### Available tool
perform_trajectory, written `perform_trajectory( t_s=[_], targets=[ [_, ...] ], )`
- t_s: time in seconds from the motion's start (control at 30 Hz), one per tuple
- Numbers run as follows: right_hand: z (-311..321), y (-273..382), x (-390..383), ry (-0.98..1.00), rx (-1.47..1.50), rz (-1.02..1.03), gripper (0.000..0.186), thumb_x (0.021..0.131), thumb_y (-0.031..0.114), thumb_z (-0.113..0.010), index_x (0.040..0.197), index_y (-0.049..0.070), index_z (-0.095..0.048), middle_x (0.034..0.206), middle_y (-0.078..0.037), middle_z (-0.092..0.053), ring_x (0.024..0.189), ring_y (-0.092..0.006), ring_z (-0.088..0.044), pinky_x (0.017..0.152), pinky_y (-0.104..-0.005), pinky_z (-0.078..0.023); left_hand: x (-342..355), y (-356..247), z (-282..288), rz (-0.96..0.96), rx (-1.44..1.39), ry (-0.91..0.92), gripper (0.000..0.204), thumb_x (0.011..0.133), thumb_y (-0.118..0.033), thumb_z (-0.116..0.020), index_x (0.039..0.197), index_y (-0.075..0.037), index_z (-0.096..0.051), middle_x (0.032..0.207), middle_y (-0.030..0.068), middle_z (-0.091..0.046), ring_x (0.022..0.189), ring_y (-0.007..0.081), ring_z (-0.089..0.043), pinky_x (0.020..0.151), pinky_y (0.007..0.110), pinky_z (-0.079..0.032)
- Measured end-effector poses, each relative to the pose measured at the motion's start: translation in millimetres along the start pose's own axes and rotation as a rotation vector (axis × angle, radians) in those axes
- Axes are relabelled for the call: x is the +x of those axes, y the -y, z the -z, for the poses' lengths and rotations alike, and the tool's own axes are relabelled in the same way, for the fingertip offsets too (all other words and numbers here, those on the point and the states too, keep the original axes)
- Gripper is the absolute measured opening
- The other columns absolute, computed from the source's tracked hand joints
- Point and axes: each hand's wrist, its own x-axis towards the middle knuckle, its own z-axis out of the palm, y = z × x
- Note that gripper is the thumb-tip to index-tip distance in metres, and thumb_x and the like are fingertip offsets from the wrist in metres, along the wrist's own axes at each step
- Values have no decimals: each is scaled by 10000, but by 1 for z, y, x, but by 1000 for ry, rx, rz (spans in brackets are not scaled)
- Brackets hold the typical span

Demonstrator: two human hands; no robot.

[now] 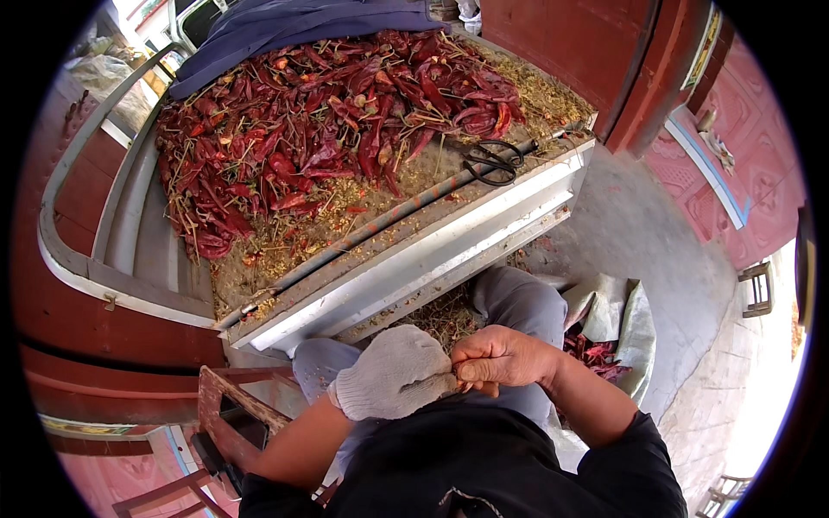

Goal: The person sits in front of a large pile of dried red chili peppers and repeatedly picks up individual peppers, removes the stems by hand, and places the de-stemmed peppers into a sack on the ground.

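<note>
My left hand, in a pale grey knitted glove, meets my bare right hand above my lap. Both are closed, with thumbs and fingertips pinched together where they touch. Whatever sits between the fingertips is too small and covered to make out. In front of them, a broad heap of dried red chillies with pale stems lies on a flat cart bed. Black-handled scissors rest at the bed's near right edge, away from both hands.
A long metal bar runs along the bed's near edge, above a white side panel. Dark blue cloth covers the heap's far side. By my right knee stands a whitish sack holding red chillies. Loose stems lie between my knees.
</note>
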Motion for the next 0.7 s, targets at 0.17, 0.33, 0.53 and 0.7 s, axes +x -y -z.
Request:
perform_trajectory(
  t_s=[0.17, 0.33, 0.53, 0.7],
  targets=[
    [-13, -25, 10, -48, 215, 148, 312, 1047, 327, -676, 1048, 16, -701, 874, -42, -691, 608, -102, -594, 557, -251, -500, -32, 4, -29, 324, -538, -207, 140, 917, -147, -705, 943, -9, -708, 859, 137, -691, 780, 313, -681, 701, 420, -511],
    [-11, -37, 17, -46, 298, 242, 248, 1036, 229, -686, 1081, -14, -696, 927, -101, -727, 655, -178, -676, 582, -288, -546, -46, 11, -53, 644, -1341, -479, 187, 961, -146, -651, 1008, 26, -710, 914, 131, -726, 860, 259, -714, 782, 369, -547],
    [9, -51, 18, -155, 389, 179, 200, 1034, 125, -665, 1204, 20, -666, 967, -110, -722, 886, -253, -758, 746, -314, -601, -44, 25, -29, 505, 562, 117, 331, 931, -239, -618, 1174, -28, -698, 908, 157, -734, 851, 355, -725, 774, 444, -575],
    [26, -85, 17, -202, 462, 114, 211, 976, -70, -589, 1137, 60, -630, 1043, -97, -678, 996, -280, -750, 799, -341, -623, -27, 47, 25, 697, 434, -89, 245, 923, -270, -621, 1053, -123, -768, 811, 139, -717, 825, 359, -717, 731, 481, -561]
  ],
)
